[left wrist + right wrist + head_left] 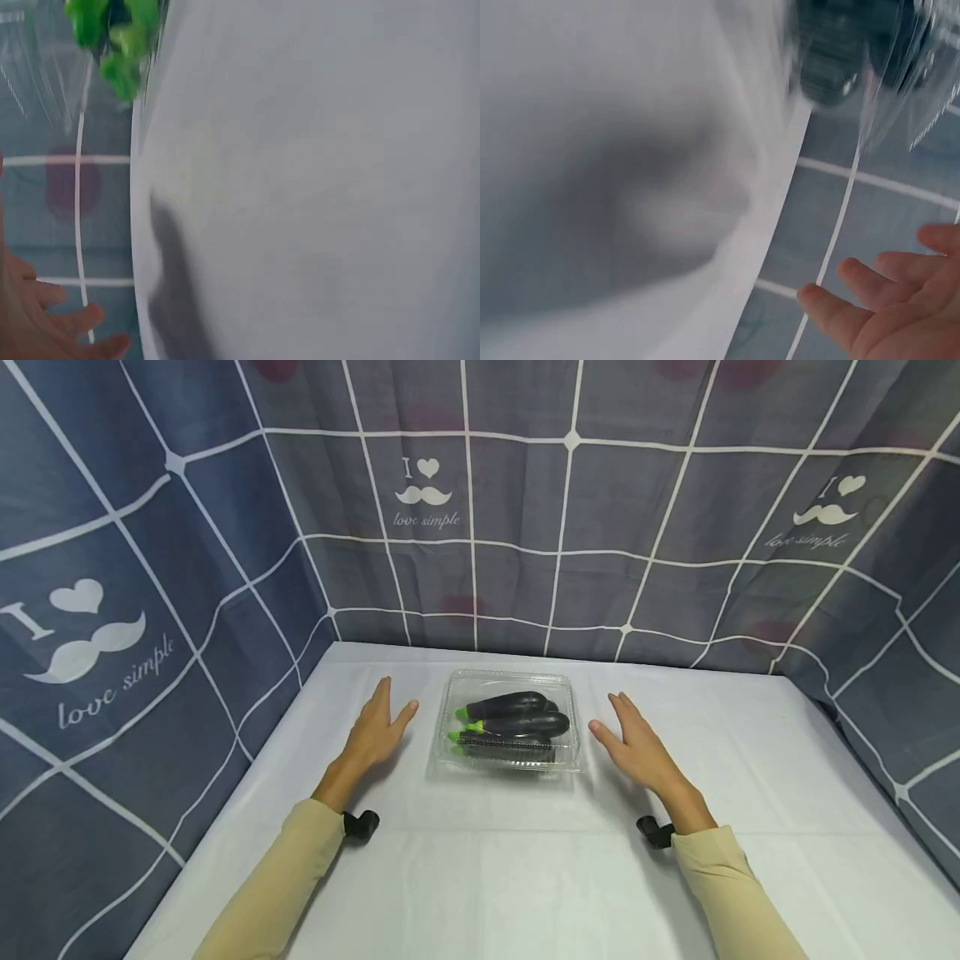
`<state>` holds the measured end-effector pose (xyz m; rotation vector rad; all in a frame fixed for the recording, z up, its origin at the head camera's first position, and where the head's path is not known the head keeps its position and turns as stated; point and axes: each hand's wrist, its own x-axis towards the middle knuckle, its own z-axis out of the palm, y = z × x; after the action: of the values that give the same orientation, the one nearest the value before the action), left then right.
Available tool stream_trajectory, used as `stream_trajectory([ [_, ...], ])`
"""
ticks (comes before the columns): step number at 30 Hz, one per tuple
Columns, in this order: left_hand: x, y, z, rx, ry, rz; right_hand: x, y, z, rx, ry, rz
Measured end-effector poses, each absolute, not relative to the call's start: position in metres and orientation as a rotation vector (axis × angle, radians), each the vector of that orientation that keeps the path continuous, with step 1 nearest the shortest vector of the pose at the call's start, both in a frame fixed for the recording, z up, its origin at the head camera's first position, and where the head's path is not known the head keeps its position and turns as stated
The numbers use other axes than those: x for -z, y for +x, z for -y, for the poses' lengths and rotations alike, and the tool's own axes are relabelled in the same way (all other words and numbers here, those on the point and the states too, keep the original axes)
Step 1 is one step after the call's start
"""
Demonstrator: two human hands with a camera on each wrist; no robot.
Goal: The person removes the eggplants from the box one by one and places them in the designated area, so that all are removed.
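Note:
A clear plastic clamshell box [442, 735] sits on the white table, with several dark eggplants [517, 724] inside. Their green stem ends [131, 45] point to the left, toward my left hand. My left hand [372, 731] is held to the left of the box, apart from it, fingers straight and thumb spread. On the other side, my right hand [637, 750] is likewise apart from the box, palm turned inward and fingers extended. Neither hand holds anything. The right wrist view shows the rounded dark ends of the eggplants through the plastic, beyond the right fingers [832, 315].
A white cloth covers the table [495, 877]. Grey-blue curtains [517, 502] with white grid lines and printed moustaches hang behind it and at both sides. Black wrist cameras [362, 827] are strapped to both wrists, below beige sleeves [281, 881].

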<state>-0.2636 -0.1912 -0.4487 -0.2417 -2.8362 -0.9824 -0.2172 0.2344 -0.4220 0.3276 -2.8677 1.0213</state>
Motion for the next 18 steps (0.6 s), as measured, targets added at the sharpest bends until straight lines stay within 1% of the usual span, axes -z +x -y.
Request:
stream_trajectory([
  [7, 0.448, -0.231, 0.177, 1.317, -0.396, 2.808, 0.429, -0.193, -0.214, -1.211, 0.384, 2.842],
  [12, 0.446, -0.214, 0.164, 1.551, -0.552, 2.755, 0.43, -0.185, -0.202, -1.384, 0.468, 2.775],
  [18, 0.442, -0.203, 0.144, 1.755, -0.565, 2.708, 0.429, -0.179, -0.193, -1.545, 0.521, 2.707],
])
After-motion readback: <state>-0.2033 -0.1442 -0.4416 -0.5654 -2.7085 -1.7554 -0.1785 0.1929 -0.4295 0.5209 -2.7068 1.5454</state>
